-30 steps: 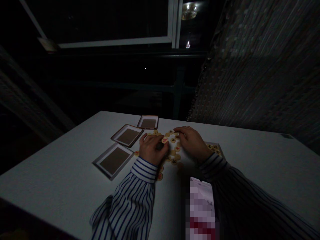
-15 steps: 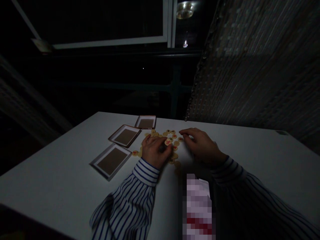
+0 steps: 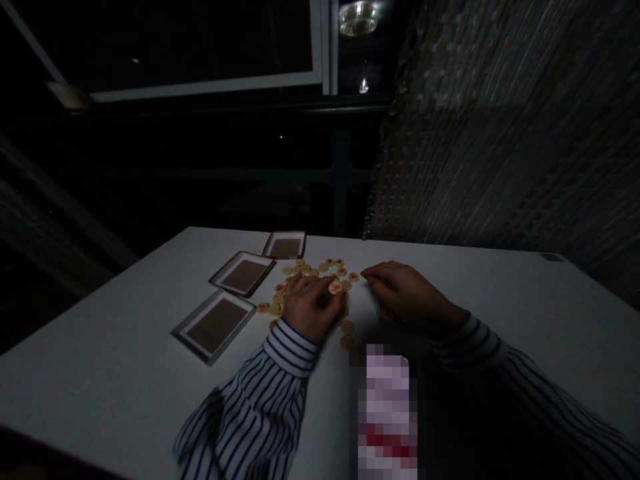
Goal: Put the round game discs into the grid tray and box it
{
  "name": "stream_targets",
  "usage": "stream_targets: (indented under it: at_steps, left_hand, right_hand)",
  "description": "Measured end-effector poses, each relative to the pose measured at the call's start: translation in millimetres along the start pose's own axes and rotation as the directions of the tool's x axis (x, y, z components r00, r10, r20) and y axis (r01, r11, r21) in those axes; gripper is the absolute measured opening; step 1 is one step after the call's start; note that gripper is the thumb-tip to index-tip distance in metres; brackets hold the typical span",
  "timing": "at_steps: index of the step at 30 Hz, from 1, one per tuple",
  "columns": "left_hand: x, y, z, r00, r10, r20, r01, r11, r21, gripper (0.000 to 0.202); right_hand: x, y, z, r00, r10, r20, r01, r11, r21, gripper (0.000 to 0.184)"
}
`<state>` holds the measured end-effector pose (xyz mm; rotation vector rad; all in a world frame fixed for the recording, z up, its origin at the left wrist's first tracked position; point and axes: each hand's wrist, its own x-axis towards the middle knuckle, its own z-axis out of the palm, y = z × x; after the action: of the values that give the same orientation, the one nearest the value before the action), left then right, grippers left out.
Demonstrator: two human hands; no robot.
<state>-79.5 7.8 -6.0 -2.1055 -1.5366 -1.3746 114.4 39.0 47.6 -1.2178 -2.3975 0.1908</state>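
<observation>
Between the thumb and fingers of my left hand [image 3: 307, 305] is a round wooden Chinese chess piece [image 3: 335, 287], its red character facing up. Its grip hides some of the pieces lying around it. To the right, my right hand [image 3: 407, 293] hovers low over the white table [image 3: 125, 320]. Its thumb and index fingertips are drawn close together, and I cannot make out whether anything is between them. Just left of those fingertips lies a loose red-marked piece [image 3: 353, 277]. Several other pieces [image 3: 306, 269], some blank side up, are scattered around my left hand.
Three shallow box trays with brown bottoms stand left of the pieces: a near one [image 3: 215, 327], a middle one [image 3: 243, 274] and a far one [image 3: 285, 246]. A pixelated pale shape [image 3: 387, 400] fills the near middle. A strand curtain [image 3: 475, 133] hangs behind at right.
The view has shifted slightly, so the table and trays appear further left. My left hand still holds the piece. My right hand has drawn slightly rightward from the pieces, its fingertips closer together.
</observation>
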Motion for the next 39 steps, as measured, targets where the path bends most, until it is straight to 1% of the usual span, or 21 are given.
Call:
stream_targets:
  at_steps: [4, 6, 10, 14, 17, 24, 28, 34, 37, 39]
  left_hand:
    - [-1.3, 4.0, 2.0, 0.999, -0.031, 0.012, 0.032, 0.999, -0.017, 0.020]
    - [-2.1, 5.6, 3.3, 0.998, -0.060, 0.009, 0.060, 0.997, -0.046, 0.020]
    - [-3.3, 8.7, 6.7, 0.993, -0.115, 0.039, 0.120, 0.985, -0.127, 0.022]
    - [-3.6, 15.0, 10.3, 0.977, -0.200, 0.077, 0.212, 0.954, -0.212, 0.025]
    - [-2.6, 22.7, 11.8, 0.966, -0.233, 0.115, 0.255, 0.932, -0.259, 0.024]
    - [3.8, 40.0, 17.0, 0.934, -0.298, 0.199, 0.345, 0.897, -0.278, 0.028]
    - [7.7, 44.7, 28.8, 0.933, -0.301, 0.196, 0.351, 0.879, -0.322, 0.028]
    - [8.0, 49.6, 46.3, 0.924, -0.312, 0.221, 0.376, 0.848, -0.374, 0.030]
    - [3.7, 52.0, 48.7, 0.941, -0.268, 0.209, 0.329, 0.871, -0.366, 0.027]
    - [0.0, 52.6, 48.6, 0.952, -0.237, 0.195, 0.291, 0.900, -0.325, 0.026]
  right_hand:
    - [-0.9, 5.9, -6.7, 0.999, -0.024, 0.028, 0.024, 1.000, -0.012, 0.031]
    - [-1.3, 8.9, -10.9, 0.999, -0.028, 0.024, 0.028, 0.999, -0.027, 0.031]
    - [-3.1, 13.4, -20.2, 0.999, -0.031, 0.014, 0.031, 0.998, -0.050, 0.031]
    - [-5.0, 15.0, -28.0, 0.999, -0.031, 0.010, 0.032, 0.998, -0.050, 0.031]
    - [-6.2, 15.0, -31.8, 0.999, -0.049, 0.014, 0.050, 0.997, -0.057, 0.031]
    - [-9.9, 16.6, -44.1, 0.996, -0.088, -0.025, 0.087, 0.995, -0.046, 0.032]
    - [-12.3, 20.2, -49.5, 0.996, -0.079, -0.034, 0.078, 0.996, -0.032, 0.032]
    - [-13.5, 24.9, -50.4, 0.998, -0.060, -0.024, 0.059, 0.998, -0.034, 0.033]
    - [-13.2, 25.2, -50.8, 0.999, -0.043, -0.013, 0.042, 0.998, -0.046, 0.032]
    - [-12.6, 24.8, -50.9, 0.999, -0.032, 0.013, 0.033, 0.998, -0.052, 0.031]
